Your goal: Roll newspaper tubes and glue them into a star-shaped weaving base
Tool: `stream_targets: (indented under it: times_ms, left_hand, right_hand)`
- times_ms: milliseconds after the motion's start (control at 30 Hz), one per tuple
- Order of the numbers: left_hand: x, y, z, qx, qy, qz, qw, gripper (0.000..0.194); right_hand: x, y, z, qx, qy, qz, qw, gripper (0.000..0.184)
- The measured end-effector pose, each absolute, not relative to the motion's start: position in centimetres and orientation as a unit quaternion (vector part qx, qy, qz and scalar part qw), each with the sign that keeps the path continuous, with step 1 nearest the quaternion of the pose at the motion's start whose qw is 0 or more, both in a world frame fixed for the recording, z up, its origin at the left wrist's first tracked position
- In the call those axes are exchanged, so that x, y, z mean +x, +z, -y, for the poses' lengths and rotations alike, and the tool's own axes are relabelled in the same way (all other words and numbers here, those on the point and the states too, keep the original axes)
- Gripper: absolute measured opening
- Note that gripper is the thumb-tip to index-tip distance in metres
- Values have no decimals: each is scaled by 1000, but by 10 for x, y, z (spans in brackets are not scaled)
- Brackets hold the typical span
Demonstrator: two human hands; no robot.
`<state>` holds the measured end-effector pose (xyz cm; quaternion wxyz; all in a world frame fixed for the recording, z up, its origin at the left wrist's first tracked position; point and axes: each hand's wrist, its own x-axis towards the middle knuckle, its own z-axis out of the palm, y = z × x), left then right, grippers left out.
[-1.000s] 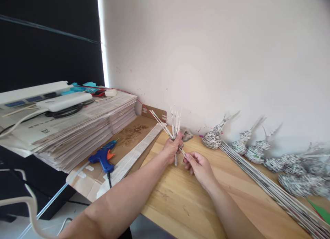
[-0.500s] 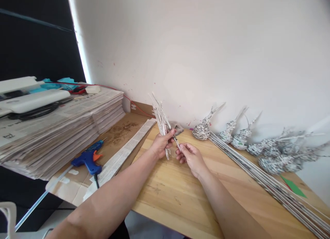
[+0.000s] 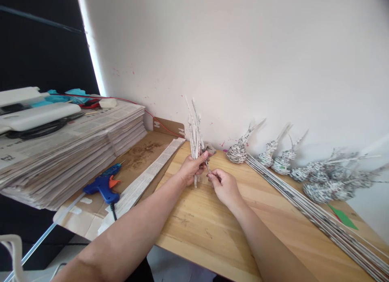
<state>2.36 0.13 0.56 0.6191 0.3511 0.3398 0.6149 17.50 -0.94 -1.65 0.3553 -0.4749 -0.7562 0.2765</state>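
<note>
Above the wooden table, my left hand [image 3: 193, 168] is closed around a bundle of thin rolled-newspaper sticks [image 3: 194, 132]. Their long ends rise above the thumb and fan out a little, while short ends poke out below the palm. My right hand [image 3: 223, 184] sits just to the right, its thumb and fingers pinched on the lower end of one darker paper stick [image 3: 208, 166] that slants down out of the left hand. The fingertips of the right hand partly cover that end. A crumpled grey item [image 3: 209, 148] lies behind the left hand, partly hidden.
Several woven paper figures [image 3: 237, 153] line the wall, beside a row of long paper sticks [image 3: 291, 199] on the wooden table [image 3: 182, 249]. To the left are a blue glue gun [image 3: 105, 186], paper strips [image 3: 146, 178] on cardboard, and a tall newspaper stack [image 3: 127, 132].
The bundle in my left hand has turned more upright. My right hand stays close by, still pinching the stick, with its fingers curled in more.
</note>
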Motion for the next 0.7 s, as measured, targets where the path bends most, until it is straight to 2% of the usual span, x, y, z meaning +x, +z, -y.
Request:
stream_targets:
  times_ms: [400,567,700]
  left_hand:
    - [26,-6,-4,377,572,-316,656,40]
    - [26,-7,-9,332,645,-342,597,41]
    - [27,-10,-14,289,698,-370,541,41]
  right_hand:
    - [175,-16,7,-441,373,722,382,30]
    - [178,-19,2,-468,383,691,395,43]
    - [182,-26,-4,-480,316,711,404,37]
